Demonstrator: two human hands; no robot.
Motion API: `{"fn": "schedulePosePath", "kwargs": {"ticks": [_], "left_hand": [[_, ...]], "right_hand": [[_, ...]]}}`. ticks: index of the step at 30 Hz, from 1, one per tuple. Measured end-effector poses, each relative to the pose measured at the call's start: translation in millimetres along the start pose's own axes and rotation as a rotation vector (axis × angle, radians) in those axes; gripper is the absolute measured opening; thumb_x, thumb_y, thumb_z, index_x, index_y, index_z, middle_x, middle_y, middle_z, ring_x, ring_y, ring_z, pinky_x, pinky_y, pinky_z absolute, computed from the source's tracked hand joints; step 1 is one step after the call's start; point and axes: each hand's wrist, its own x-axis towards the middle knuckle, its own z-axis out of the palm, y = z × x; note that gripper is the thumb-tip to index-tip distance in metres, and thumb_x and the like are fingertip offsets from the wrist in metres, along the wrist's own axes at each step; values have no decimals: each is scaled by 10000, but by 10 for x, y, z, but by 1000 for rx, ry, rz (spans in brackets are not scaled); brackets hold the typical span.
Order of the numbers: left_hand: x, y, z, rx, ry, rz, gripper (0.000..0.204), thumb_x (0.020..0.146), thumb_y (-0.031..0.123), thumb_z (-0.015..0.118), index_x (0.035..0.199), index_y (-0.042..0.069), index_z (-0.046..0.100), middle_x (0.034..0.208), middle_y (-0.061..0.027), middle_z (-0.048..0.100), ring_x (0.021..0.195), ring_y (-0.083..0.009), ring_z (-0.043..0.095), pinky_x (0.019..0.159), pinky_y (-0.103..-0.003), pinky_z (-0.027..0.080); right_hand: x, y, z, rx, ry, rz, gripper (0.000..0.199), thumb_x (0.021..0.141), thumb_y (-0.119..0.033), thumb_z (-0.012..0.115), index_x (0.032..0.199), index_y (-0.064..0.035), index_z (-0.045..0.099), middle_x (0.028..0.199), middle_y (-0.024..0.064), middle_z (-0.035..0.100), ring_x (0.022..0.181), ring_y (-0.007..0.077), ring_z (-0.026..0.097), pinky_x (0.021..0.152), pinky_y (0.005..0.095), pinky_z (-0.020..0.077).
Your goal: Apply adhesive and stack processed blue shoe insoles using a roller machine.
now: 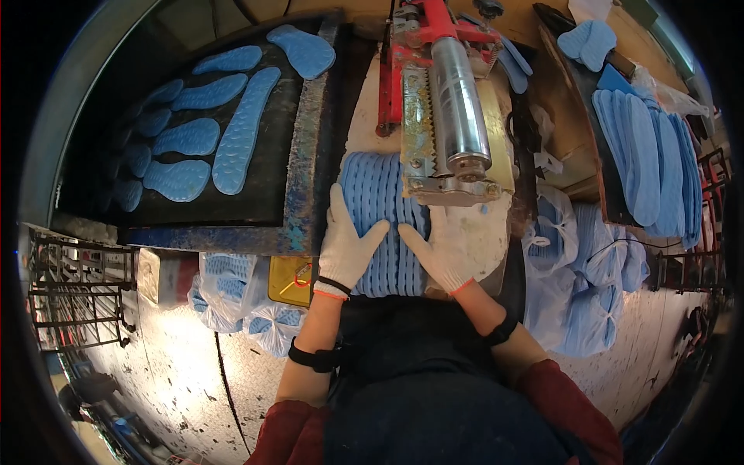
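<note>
A row of blue insoles (376, 182) lies on the worktop right in front of me, packed side by side with their scalloped edges up. My left hand (346, 246), in a white knit glove, grips the row along its left side, thumb lying across the top. On the opposite side my right hand (440, 249), gloved the same way, presses against the row with its thumb on top; some of its fingers are hidden. Just beyond the right hand stands a machine with a shiny metal roller (461, 108), whose frame covers the far right part of the row.
To the left, loose blue insoles (186, 136) lie spread on a black tray (256, 198). Piled insoles (632, 155) rest on a board at the right. Plastic bags of blue pieces (589, 271) stand below on both sides, near a yellow container (291, 280). A red machine arm (438, 17) rises ahead.
</note>
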Motion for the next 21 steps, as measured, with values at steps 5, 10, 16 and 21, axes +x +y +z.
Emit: {"fn": "schedulePosePath", "kwargs": {"ticks": [5,10,16,21], "left_hand": [[18,-81,26,21,32,26,974,827,307,731,1482,-58,109,1424,-348,322,1303,-452,386,1077,-442,346],[29,93,47,68,36,-9,1017,801,343,750,1474,-63,105,1350,-346,382,1213,-478,457,997,-464,422],[75,64,-2,57,64,11,1043,774,355,773,1464,-76,120,1330,-346,401,1195,-477,472,987,-463,431],[238,-124,234,194,442,372,607,839,201,687,1298,-103,432,1336,-308,423,1267,-455,403,1084,-466,343]], "right_hand": [[-14,42,53,73,5,22,679,834,-330,691,1379,-42,406,1329,271,427,1212,451,412,1016,512,346],[-15,60,41,31,3,52,703,836,-352,690,1391,-38,394,1327,287,424,1207,463,411,1009,517,347],[9,-122,70,-145,-19,70,602,932,-369,565,1401,-28,402,1346,268,452,1233,426,431,1037,478,339],[61,74,367,-112,-15,154,490,1005,-301,430,1394,-5,411,1391,254,436,1275,415,413,1052,449,341]]}}
